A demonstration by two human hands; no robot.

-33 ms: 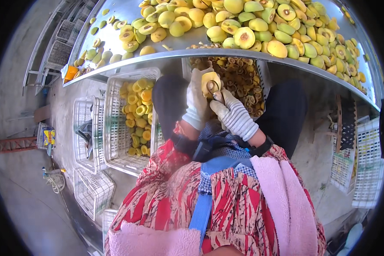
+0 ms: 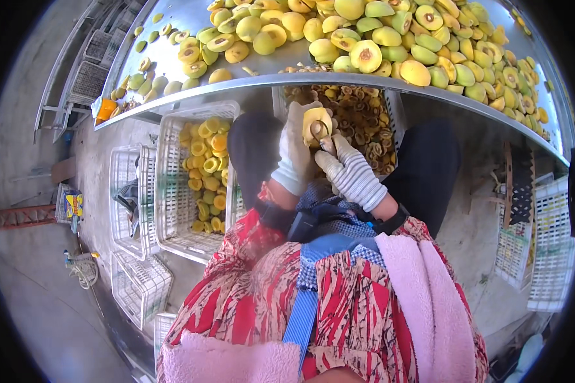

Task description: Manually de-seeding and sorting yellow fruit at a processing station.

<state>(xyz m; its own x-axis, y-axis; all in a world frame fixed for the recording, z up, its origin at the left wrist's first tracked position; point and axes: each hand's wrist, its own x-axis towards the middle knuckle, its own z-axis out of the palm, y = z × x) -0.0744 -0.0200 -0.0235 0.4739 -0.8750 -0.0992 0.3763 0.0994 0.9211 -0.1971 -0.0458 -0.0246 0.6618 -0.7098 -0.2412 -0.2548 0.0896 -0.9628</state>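
Above the crate [image 2: 395,121] | left fingers [image 2: 295,116] clasp cut fruit [image 2: 315,117] | right fingers [image 2: 343,148] grip looped tool [image 2: 327,144], partly hidden

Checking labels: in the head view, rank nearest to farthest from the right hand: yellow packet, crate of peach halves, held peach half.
From the right hand:
1. Held peach half: in the left hand.
2. Crate of peach halves: on the left.
3. Yellow packet: far left.

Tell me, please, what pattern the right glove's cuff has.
The cuff has white and grey stripes; the head view shows it best.
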